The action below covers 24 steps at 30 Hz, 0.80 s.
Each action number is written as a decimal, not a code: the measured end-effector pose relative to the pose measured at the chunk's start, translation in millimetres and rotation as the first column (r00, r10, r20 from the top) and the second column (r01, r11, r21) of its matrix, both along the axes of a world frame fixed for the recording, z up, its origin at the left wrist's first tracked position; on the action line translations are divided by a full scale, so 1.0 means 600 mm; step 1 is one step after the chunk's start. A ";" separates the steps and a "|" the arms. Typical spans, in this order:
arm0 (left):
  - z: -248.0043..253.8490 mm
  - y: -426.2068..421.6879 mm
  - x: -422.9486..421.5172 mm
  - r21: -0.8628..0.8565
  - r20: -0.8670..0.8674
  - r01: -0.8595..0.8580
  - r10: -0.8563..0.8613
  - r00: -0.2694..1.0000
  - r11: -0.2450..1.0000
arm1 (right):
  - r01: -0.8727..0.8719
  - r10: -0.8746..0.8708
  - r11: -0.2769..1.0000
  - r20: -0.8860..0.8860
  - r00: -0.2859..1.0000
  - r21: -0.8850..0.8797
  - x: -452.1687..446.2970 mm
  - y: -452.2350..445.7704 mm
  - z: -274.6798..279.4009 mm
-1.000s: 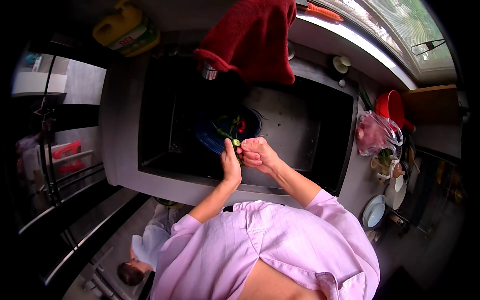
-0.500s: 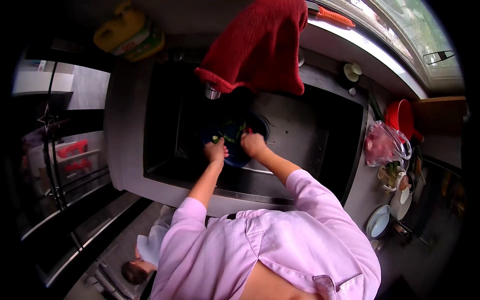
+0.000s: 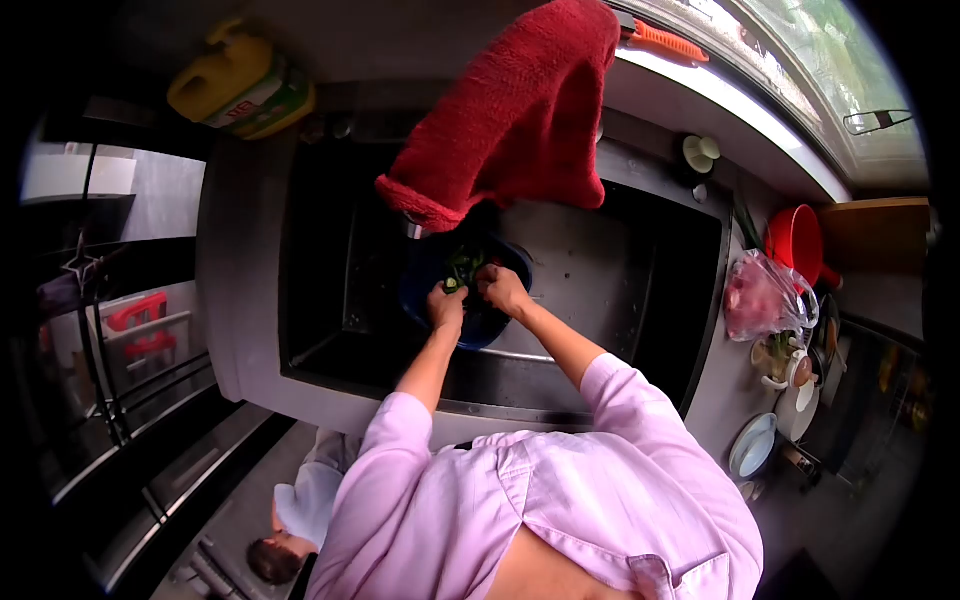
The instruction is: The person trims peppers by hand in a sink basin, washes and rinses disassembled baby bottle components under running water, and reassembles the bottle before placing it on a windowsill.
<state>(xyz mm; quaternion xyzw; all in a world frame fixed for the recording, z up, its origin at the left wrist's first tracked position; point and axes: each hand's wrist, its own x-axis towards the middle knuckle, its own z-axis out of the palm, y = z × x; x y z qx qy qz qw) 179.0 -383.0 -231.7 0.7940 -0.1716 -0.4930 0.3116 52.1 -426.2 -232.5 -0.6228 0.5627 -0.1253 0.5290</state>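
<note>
- What look like green peppers (image 3: pixel 465 264) lie in a blue basin (image 3: pixel 408 293) set in the dark sink (image 3: pixel 585 255), with 12 o'clock taken as straight away from the body and 6 as the body itself
- From the left hand (image 3: pixel 446 308) the peppers sit at about 1 o'clock; its fingers are curled in, with little gap left, closed on a pale green piece (image 3: pixel 451 285) that shows at the thumb
- From the right hand (image 3: pixel 507 291) the same peppers sit at about 10 o'clock; its fingers are bent and point down into the basin, and I cannot tell how far apart the tips are or whether they have hold of anything
- Neither hand is clearly nearer: the peppers lie between the two sets of fingertips and a little beyond them, with the right hand at between 2 and 3 o'clock from the left, apart from it
- Long axis: the dark pieces overlap in shadow, so no single direction can be read
- A small red piece (image 3: pixel 496 261) shows at about 11 o'clock of the right hand, just past its fingers
- A red cloth (image 3: pixel 505 125) hangs at 12 o'clock, above the far side of the basin, and a plastic bag (image 3: pixel 757 298) rests at 3 o'clock, well apart
</note>
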 end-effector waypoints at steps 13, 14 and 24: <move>0.095 0.026 -0.008 -0.008 -0.459 0.203 -0.184 0.869 0.979 | -0.139 0.114 0.982 -0.182 0.977 -0.130 -0.008 0.008 0.063; 0.100 0.024 -0.012 0.021 -0.465 0.210 -0.177 0.868 0.977 | -0.218 0.164 0.954 -0.248 0.955 -0.208 -0.009 0.013 0.066; 0.023 -0.026 0.027 -0.100 0.536 0.416 -0.303 0.788 0.904 | 0.320 -0.343 0.910 0.045 0.938 0.264 -0.032 0.009 0.098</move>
